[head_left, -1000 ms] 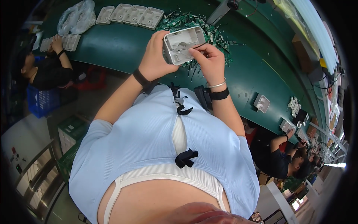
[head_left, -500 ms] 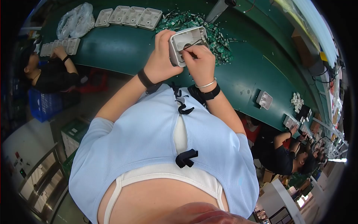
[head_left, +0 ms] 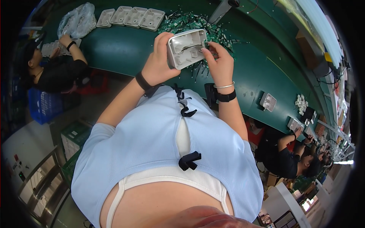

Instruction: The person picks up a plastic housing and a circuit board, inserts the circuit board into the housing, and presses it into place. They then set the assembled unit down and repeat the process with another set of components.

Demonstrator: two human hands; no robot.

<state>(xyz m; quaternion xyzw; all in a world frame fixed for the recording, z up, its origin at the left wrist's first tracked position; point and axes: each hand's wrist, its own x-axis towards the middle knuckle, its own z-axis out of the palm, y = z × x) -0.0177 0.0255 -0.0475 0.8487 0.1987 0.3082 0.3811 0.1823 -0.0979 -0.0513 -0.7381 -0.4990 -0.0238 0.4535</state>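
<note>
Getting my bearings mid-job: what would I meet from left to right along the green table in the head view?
Clear plastic bag, row of four pale housings, held pale housing, right hand, lone pale housing, pile of small white parts.

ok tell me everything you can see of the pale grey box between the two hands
The pale grey box is rectangular, round-cornered and plastic-looking. Its open side faces the camera, showing molded ribs and raised compartments; a thin dark line, perhaps a wire, crosses the interior. It is held tilted above the green table, before a pile of green parts. The left hand grips its left side; the right hand is at its right edge, contact unclear.
</note>
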